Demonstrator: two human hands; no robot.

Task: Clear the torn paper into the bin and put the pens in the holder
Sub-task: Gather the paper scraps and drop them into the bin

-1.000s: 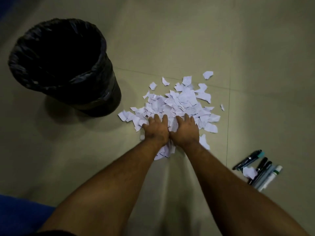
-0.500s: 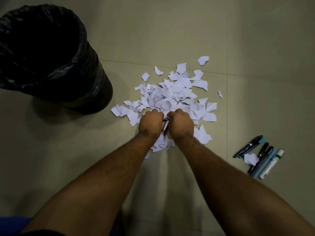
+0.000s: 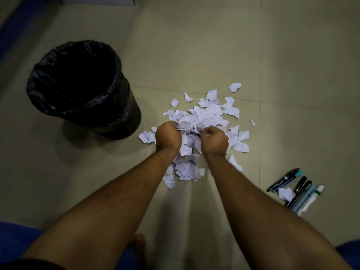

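A heap of torn white paper (image 3: pixel 209 112) lies scattered on the tiled floor. My left hand (image 3: pixel 168 135) and my right hand (image 3: pixel 215 140) are side by side over the heap, both clenched on a bunch of scraps lifted a little off the floor. More scraps lie under and behind my wrists. The bin (image 3: pixel 81 88), lined with a black bag, stands upright to the left of the heap. Several pens (image 3: pixel 296 190) lie together on the floor at the right, with one paper scrap (image 3: pixel 286 193) on top of them. No pen holder is in view.
The floor is beige tile with grout lines (image 3: pixel 260 133). Blue fabric (image 3: pixel 17 238) shows at the bottom left and bottom right corners. A bare foot (image 3: pixel 138 244) is visible between my forearms at the bottom.
My hands went from lying flat on the heap to closing on a bunch of scraps and lifting it slightly. They have moved a little apart.
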